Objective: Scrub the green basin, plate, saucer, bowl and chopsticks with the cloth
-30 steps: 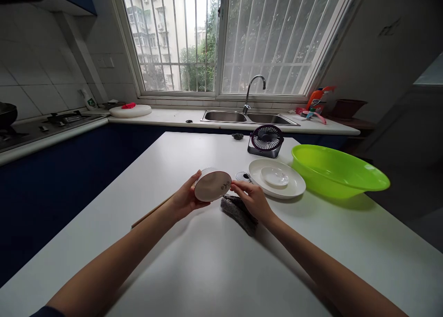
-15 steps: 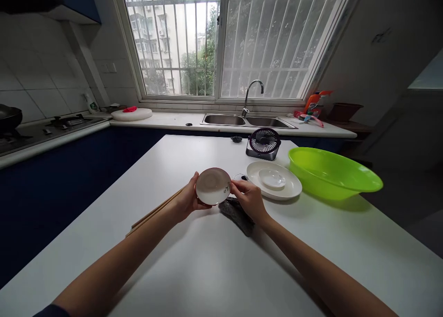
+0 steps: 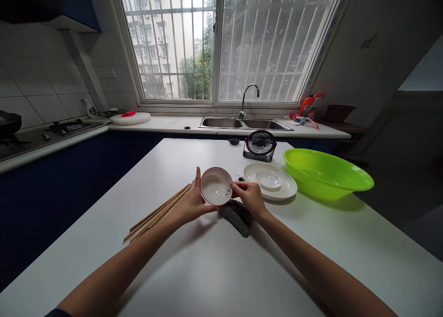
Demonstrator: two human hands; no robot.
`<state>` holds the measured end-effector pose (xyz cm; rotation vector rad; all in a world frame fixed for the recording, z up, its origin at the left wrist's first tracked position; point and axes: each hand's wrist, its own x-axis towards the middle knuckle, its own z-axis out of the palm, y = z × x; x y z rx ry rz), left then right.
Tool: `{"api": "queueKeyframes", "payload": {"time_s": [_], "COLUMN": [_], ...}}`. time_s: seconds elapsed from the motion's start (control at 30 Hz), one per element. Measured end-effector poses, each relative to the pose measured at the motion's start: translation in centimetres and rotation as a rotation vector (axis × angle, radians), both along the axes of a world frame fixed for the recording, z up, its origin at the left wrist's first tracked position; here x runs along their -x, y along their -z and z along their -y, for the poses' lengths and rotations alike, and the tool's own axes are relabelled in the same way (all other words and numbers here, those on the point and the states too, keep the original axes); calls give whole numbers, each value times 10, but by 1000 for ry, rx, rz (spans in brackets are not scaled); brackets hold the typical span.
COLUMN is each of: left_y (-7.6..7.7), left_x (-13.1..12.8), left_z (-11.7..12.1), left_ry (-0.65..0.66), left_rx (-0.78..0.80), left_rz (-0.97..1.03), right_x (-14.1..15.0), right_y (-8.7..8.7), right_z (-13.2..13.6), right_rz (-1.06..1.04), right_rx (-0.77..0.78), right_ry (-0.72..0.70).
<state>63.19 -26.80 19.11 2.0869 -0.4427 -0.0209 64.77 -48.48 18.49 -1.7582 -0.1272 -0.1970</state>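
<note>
A small white bowl (image 3: 215,187) with a reddish rim and a dark plant pattern is held up over the table, its inside tilted toward me. My left hand (image 3: 194,200) cups it from the left and below, thumb pointing up beside the rim. At the bowl's right edge, my right hand (image 3: 249,196) pinches the rim between thumb and fingers. Under and behind the right hand lies a crumpled dark grey cloth (image 3: 237,219) on the white table (image 3: 207,271). Several wooden chopsticks (image 3: 155,215) lie left of my left hand, partly hidden by the forearm.
Right of my hands, a large white plate (image 3: 289,188) carries a small white dish (image 3: 269,179). Beyond stand a small fan (image 3: 260,144), a dark scouring pad (image 3: 234,141) and a big green basin (image 3: 328,190). A sink (image 3: 221,123) with a faucet (image 3: 244,100) is under the window.
The bowl has turned so more of its inside faces me, and my left thumb has lifted upright. More chopsticks show beside the left forearm. The whole view has shifted slightly.
</note>
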Motion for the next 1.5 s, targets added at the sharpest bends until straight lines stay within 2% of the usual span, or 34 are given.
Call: {"api": "queueKeyframes", "payload": {"time_s": [0.1,0.23,0.37,0.57,0.83,0.93,1.17,1.33,1.5], "left_y": [5,8,5,-3,-8,-12,-25,-35,-39], "left_x": [-8,-16,-17,-11,-14,-18,-36,-50,-65], "left_z": [2,6,9,11,14,18,43,62,80], "left_ry": [-62,-96,-109,-125,-123,-126,-55,-2,48], "left_rx": [-112,-130,-129,-9,173,230,298,360,339], "left_rz": [206,440,472,332,18,-70,-188,-256,-279], "right_x": [-2,-4,-5,-7,-9,-11,-11,-17,-23], "right_y": [-1,-3,-4,-7,-35,-42,-61,-63,-66], "right_z": [3,5,6,13,30,39,60,74,89], "right_rz": [-6,14,28,10,-105,-119,-74,-70,-59], "right_rx": [-9,-33,-50,-85,-147,-120,9,42,90], "right_ry": [6,2,-19,-60,-248,-304,-287,-241,-182]}}
